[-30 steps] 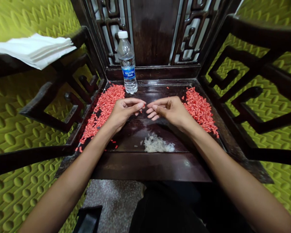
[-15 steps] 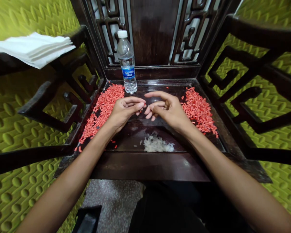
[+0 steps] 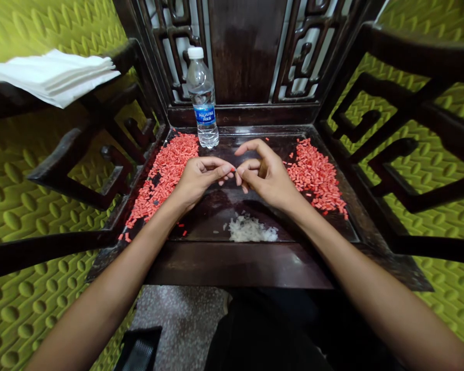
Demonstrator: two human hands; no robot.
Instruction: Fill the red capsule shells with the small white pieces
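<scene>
Between thumb and forefinger, my left hand (image 3: 201, 178) pinches a small red piece (image 3: 232, 169). My right hand (image 3: 265, 172) meets it from the right, thumb and a finger pressed together at the end of that piece, its forefinger raised and curved. What the right fingertips hold, if anything, is too small to make out. Beside my left hand lies a large heap of red pieces (image 3: 166, 165), and beyond my right hand is another red heap (image 3: 317, 175). A small pile of whitish, translucent bits (image 3: 251, 228) lies nearer the front edge.
A water bottle (image 3: 204, 100) with a white cap stands upright behind my left hand on the dark wooden seat (image 3: 224, 263). White folded tissues (image 3: 58, 77) rest on the left armrest. Carved wooden armrests flank both sides; a few red pieces lie scattered.
My right thumb and finger have closed together and come up against the piece in my left hand. The red piece now shows more clearly at the left fingertips.
</scene>
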